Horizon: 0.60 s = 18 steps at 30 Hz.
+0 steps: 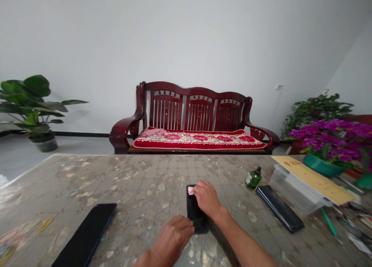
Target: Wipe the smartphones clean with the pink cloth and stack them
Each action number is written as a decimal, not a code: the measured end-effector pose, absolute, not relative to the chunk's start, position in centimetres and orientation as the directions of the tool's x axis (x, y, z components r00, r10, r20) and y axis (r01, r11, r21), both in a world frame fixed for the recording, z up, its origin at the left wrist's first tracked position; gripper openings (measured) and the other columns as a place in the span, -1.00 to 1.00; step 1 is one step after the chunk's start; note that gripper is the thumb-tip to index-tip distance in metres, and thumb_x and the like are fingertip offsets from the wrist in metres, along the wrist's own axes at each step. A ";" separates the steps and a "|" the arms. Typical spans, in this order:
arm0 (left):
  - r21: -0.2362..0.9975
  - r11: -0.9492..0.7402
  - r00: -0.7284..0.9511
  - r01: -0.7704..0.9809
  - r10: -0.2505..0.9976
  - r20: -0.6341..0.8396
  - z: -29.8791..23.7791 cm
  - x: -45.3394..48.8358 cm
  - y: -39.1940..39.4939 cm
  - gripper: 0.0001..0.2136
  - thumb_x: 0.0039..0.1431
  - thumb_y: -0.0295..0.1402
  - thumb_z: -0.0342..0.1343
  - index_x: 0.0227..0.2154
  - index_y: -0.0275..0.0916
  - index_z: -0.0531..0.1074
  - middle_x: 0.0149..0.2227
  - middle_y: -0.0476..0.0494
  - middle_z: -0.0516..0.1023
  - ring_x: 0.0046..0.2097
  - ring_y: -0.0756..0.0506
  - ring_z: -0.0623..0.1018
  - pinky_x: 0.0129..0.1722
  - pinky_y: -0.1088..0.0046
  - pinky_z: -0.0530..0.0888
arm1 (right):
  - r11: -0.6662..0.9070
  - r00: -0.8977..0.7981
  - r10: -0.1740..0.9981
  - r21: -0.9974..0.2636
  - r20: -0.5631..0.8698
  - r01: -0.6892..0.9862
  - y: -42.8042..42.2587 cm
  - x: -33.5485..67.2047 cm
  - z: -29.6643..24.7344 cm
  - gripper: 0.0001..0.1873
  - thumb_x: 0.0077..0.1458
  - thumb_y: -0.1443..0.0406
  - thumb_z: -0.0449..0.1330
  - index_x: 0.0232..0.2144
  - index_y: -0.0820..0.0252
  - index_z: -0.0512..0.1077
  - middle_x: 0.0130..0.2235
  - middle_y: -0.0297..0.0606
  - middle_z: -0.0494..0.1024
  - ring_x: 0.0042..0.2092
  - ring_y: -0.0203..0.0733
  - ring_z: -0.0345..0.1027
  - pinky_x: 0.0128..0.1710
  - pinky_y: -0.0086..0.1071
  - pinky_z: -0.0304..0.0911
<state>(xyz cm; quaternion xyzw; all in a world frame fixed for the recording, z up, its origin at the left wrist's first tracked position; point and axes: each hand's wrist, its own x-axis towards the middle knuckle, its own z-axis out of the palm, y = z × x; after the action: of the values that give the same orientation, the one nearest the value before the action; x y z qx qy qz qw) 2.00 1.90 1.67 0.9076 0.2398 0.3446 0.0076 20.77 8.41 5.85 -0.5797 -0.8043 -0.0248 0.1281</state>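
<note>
Right grip [205, 198] beyond left grip [175, 233]

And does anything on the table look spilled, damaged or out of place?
No spill or damage shows. The yellow sheet sits crookedly on the clear box, seemingly overhanging it, and a yellow loop lies loose on the table.

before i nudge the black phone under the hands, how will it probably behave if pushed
The black phone should move as one stiff piece, since it looks like a rigid slab. It's unlikely to roll or tip, as it lies flat on the patterned tabletop. Its smooth-looking dark face may be slippery to fingertips.
</note>
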 end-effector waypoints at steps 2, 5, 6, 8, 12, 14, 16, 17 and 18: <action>0.176 -0.883 0.652 0.435 0.443 0.615 1.7 2.0 1.9 -0.79 0.38 -0.43 -0.05 -0.28 -0.19 0.49 -0.36 -0.07 0.56 -0.32 -0.04 0.55 -0.26 0.49 0.51 | 0.352 -0.319 0.918 -0.113 0.234 0.929 8.0 20.9 5.9 -0.73 0.26 0.41 0.06 -0.29 0.10 0.56 -0.26 -0.24 0.51 -0.15 -0.16 0.31 -0.15 -0.34 0.12; 0.173 -0.880 0.660 0.443 0.451 0.601 1.8 2.0 1.9 -0.80 0.37 -0.44 -0.05 -0.29 -0.20 0.48 -0.36 -0.07 0.56 -0.31 -0.04 0.55 -0.25 0.49 0.51 | 0.306 -0.274 0.934 -0.117 0.229 0.945 7.9 21.4 6.1 -0.73 0.27 0.40 0.06 -0.28 0.11 0.57 -0.24 -0.24 0.52 -0.15 -0.16 0.31 -0.14 -0.35 0.12; 0.168 -0.881 0.666 0.443 0.449 0.596 1.8 1.9 1.9 -0.80 0.38 -0.45 -0.05 -0.29 -0.20 0.48 -0.35 -0.07 0.56 -0.31 -0.04 0.55 -0.24 0.49 0.51 | 0.291 -0.259 0.939 -0.121 0.227 0.949 7.8 21.5 6.1 -0.74 0.27 0.40 0.07 -0.27 0.12 0.57 -0.24 -0.24 0.52 -0.15 -0.16 0.31 -0.14 -0.35 0.12; 0.149 -0.887 0.679 0.437 0.434 0.592 1.9 1.9 1.9 -0.79 0.38 -0.46 -0.07 -0.27 -0.20 0.48 -0.35 -0.07 0.56 -0.31 -0.04 0.55 -0.24 0.49 0.51 | 0.297 -0.262 0.937 -0.129 0.231 0.946 7.5 21.8 6.1 -0.74 0.26 0.41 0.07 -0.28 0.12 0.57 -0.26 -0.24 0.51 -0.17 -0.17 0.31 -0.14 -0.35 0.11; 0.122 -0.894 0.695 0.430 0.415 0.588 2.0 1.9 1.9 -0.78 0.40 -0.46 -0.09 -0.26 -0.22 0.47 -0.36 -0.07 0.56 -0.32 -0.04 0.55 -0.24 0.48 0.50 | 0.434 -0.386 0.885 -0.158 0.260 0.887 6.2 22.2 5.8 -0.76 0.23 0.43 0.10 -0.31 0.09 0.55 -0.29 -0.29 0.47 -0.18 -0.19 0.28 -0.16 -0.36 0.10; 0.120 -0.896 0.699 0.428 0.413 0.584 2.1 1.8 2.0 -0.77 0.40 -0.45 -0.10 -0.26 -0.23 0.47 -0.36 -0.06 0.56 -0.32 -0.05 0.55 -0.24 0.46 0.50 | 0.461 -0.408 0.872 -0.171 0.271 0.871 5.8 22.5 5.7 -0.76 0.22 0.43 0.10 -0.31 0.09 0.55 -0.28 -0.30 0.47 -0.18 -0.19 0.28 -0.16 -0.36 0.10; 0.118 -0.898 0.701 0.425 0.409 0.584 2.3 1.8 1.9 -0.77 0.41 -0.45 -0.10 -0.25 -0.22 0.47 -0.35 -0.07 0.56 -0.32 -0.05 0.55 -0.24 0.46 0.50 | 0.430 -0.375 0.886 -0.185 0.273 0.884 5.5 22.9 5.8 -0.75 0.22 0.44 0.10 -0.29 0.09 0.56 -0.29 -0.29 0.47 -0.18 -0.20 0.28 -0.17 -0.37 0.09; 0.117 -0.898 0.701 0.423 0.406 0.586 2.4 1.8 1.9 -0.77 0.41 -0.45 -0.10 -0.25 -0.22 0.47 -0.35 -0.07 0.56 -0.32 -0.05 0.55 -0.24 0.46 0.50 | 0.412 -0.355 0.895 -0.190 0.271 0.891 5.4 23.1 5.9 -0.75 0.23 0.44 0.10 -0.30 0.10 0.56 -0.30 -0.29 0.47 -0.18 -0.20 0.28 -0.17 -0.37 0.09; 0.115 -0.900 0.700 0.421 0.403 0.589 2.4 1.8 1.9 -0.77 0.41 -0.45 -0.11 -0.24 -0.22 0.47 -0.35 -0.07 0.56 -0.32 -0.05 0.55 -0.23 0.46 0.50 | 0.403 -0.347 0.899 -0.195 0.269 0.894 5.3 23.1 6.0 -0.75 0.23 0.44 0.09 -0.31 0.10 0.56 -0.31 -0.29 0.47 -0.19 -0.20 0.28 -0.18 -0.37 0.09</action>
<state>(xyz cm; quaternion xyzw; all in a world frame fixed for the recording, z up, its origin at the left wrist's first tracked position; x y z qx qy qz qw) 1.78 1.88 2.42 0.9219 0.2234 0.3160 -0.0145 23.14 5.30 5.98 -0.5462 -0.8205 0.0068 0.1685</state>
